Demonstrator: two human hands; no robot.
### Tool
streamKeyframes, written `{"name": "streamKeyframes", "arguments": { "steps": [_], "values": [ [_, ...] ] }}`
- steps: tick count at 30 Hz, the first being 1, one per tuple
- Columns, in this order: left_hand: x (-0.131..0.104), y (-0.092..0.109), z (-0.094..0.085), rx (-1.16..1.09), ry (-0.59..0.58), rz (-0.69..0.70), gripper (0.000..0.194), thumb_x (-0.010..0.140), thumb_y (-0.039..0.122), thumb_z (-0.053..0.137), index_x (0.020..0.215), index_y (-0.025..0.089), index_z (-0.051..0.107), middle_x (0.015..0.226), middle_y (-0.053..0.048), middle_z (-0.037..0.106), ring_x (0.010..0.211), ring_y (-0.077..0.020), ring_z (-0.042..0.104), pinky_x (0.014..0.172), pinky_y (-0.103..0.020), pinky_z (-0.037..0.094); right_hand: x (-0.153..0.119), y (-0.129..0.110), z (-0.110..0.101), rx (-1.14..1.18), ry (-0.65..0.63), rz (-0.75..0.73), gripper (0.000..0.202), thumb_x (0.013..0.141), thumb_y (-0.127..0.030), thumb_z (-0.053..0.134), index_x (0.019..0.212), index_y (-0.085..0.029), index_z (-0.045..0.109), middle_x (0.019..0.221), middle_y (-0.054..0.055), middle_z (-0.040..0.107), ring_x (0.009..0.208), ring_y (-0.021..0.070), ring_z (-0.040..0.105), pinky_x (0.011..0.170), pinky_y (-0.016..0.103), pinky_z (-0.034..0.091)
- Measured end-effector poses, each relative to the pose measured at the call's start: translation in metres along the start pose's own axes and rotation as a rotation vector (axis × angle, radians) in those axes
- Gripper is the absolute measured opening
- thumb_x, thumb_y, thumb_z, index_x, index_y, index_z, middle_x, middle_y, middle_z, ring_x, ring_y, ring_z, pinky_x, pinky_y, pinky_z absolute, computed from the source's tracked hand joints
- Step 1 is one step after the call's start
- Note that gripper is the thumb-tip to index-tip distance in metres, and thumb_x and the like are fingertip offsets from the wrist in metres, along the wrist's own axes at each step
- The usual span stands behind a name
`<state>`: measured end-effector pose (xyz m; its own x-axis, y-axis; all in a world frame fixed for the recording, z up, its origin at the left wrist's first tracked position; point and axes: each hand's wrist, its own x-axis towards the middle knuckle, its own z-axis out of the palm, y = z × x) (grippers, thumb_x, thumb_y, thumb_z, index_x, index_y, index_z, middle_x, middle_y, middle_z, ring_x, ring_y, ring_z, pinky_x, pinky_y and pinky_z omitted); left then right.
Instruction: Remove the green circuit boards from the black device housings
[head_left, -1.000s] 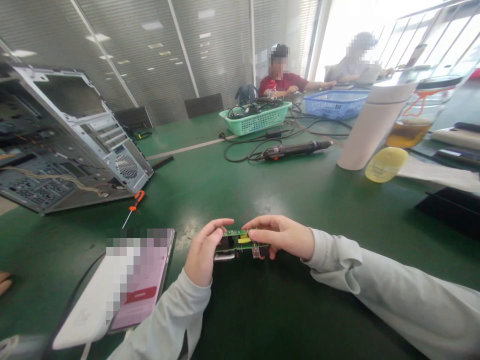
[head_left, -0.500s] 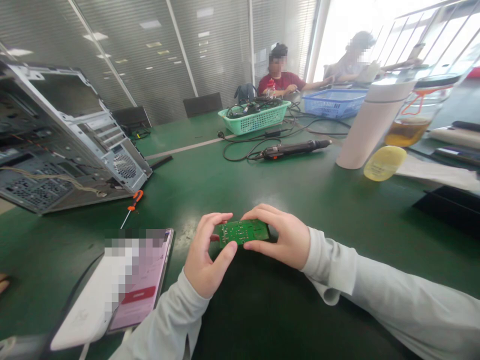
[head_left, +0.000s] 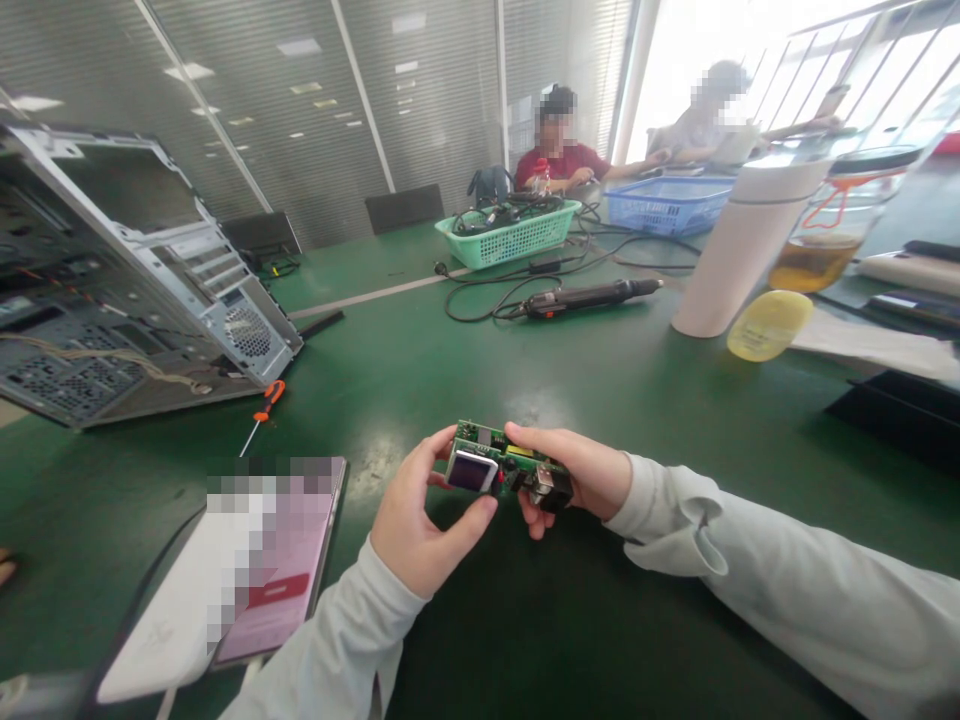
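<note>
Circuit board (head_left: 511,464) lies lengthwise between hands: right hand (head_left: 581,462) grips its end, left hand (head_left: 412,515) half-curled opposite, hold unclear.

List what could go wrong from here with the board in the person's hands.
1. The circuit board is in the grip of the right hand, over a hard-looking table; if it slipped, it might be damaged.
2. Its parts are uncovered, and the left hand has its thumb close to the small screen; a careless press could mark or loosen it.
3. The left sleeve is near the phone, so a sideways move might nudge it.
</note>
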<state>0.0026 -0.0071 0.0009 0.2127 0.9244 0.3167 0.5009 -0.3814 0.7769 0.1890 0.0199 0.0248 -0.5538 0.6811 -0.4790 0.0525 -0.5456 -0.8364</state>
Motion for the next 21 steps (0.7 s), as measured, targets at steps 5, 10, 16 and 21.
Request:
{"name": "streamKeyframes", "arguments": {
  "steps": [5,10,16,21],
  "values": [
    [0.0002,0.0014,0.0009,0.012,-0.01,0.066,0.054,0.072,0.026,0.06,0.123,0.013,0.047,0.115,-0.013,0.059,0.1,-0.0264,0.061,0.077,-0.036,0.05,0.0021,0.0028,-0.0032,0.014,-0.055,0.038,0.051,0.101,-0.043,0.02,0.09,-0.008,0.054,0.048,0.006,0.056,0.04,0.0135,0.056,0.039,0.016,0.043],
    [0.0001,0.0025,0.0015,-0.011,-0.022,0.066,0.056,0.073,0.023,0.059,0.126,0.013,0.044,0.116,-0.014,0.058,0.103,-0.0253,0.06,0.077,-0.034,0.051,0.0027,0.0017,-0.0041,0.017,-0.033,0.05,0.05,0.1,-0.044,0.022,0.093,-0.008,0.055,0.046,0.005,0.055,0.038,0.013,0.055,0.038,0.015,0.043],
    [-0.0007,0.0019,-0.002,0.037,-0.014,0.134,0.057,0.073,0.024,0.061,0.128,0.017,0.046,0.117,-0.011,0.058,0.109,-0.0263,0.057,0.078,-0.033,0.051,0.0006,0.0016,0.0016,-0.027,-0.007,-0.021,0.042,0.101,-0.038,0.026,0.091,-0.008,0.052,0.045,0.005,0.054,0.037,0.0132,0.053,0.037,0.016,0.042],
    [0.0009,-0.001,0.0001,0.049,-0.004,0.125,0.054,0.075,0.026,0.061,0.127,0.018,0.048,0.115,-0.011,0.059,0.104,-0.0247,0.059,0.077,-0.032,0.052,0.0024,0.0035,0.0013,-0.027,0.019,-0.05,0.039,0.1,-0.038,0.03,0.092,-0.008,0.053,0.045,0.004,0.053,0.038,0.0126,0.053,0.037,0.015,0.042]
  ]
}}
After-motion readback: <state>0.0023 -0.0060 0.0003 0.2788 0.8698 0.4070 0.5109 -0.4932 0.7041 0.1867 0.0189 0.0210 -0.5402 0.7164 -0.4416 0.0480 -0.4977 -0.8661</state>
